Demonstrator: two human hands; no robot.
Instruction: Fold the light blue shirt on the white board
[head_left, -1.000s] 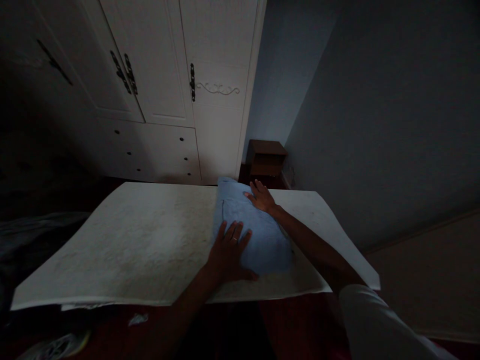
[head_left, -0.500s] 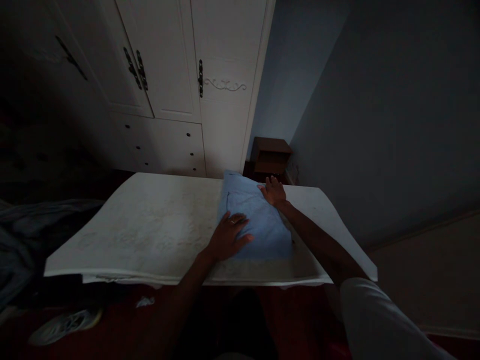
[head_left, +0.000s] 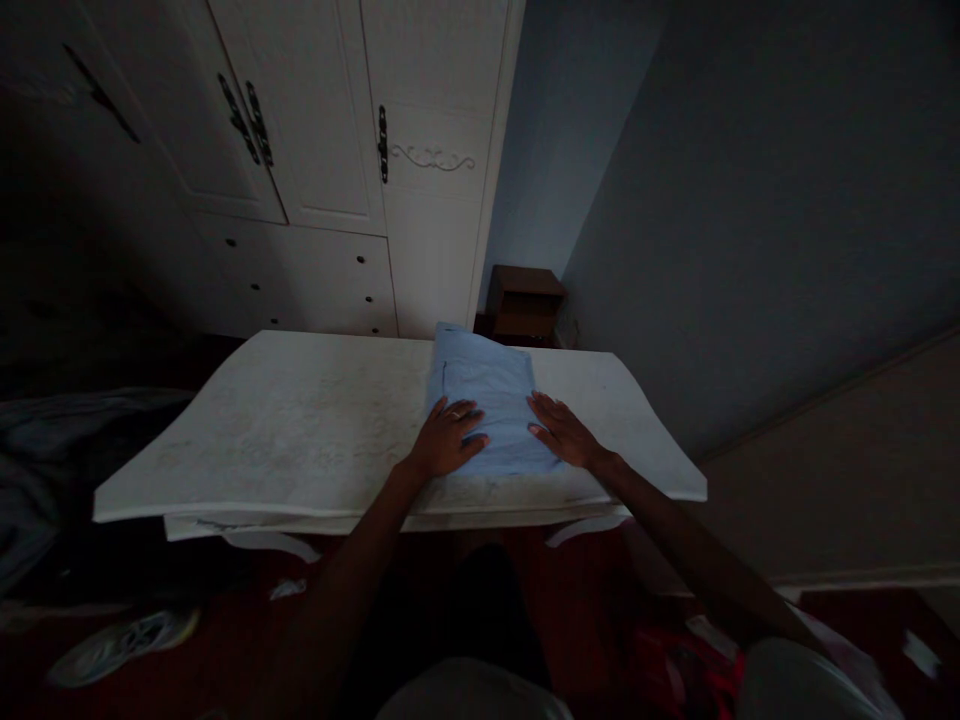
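Note:
A folded light-blue cloth (head_left: 484, 395) lies on a white tabletop (head_left: 315, 420), right of its middle. My left hand (head_left: 446, 440), with a ring on one finger, rests flat on the cloth's near left edge, fingers stretched out. Flat on the near right edge of the cloth lies my right hand (head_left: 562, 432), fingers spread. Neither hand holds anything. The room is dim.
A white wardrobe with dark handles and drawers (head_left: 315, 180) stands behind the table. A small brown nightstand (head_left: 523, 300) sits in the corner by the blue-grey wall. Dark bedding (head_left: 52, 460) lies at the left. A shoe (head_left: 120, 645) and scraps lie on the red floor.
My right hand has slid from the cloth's far right corner back to its near right edge. My left hand stayed on the near left edge. The camera has pulled back slightly.

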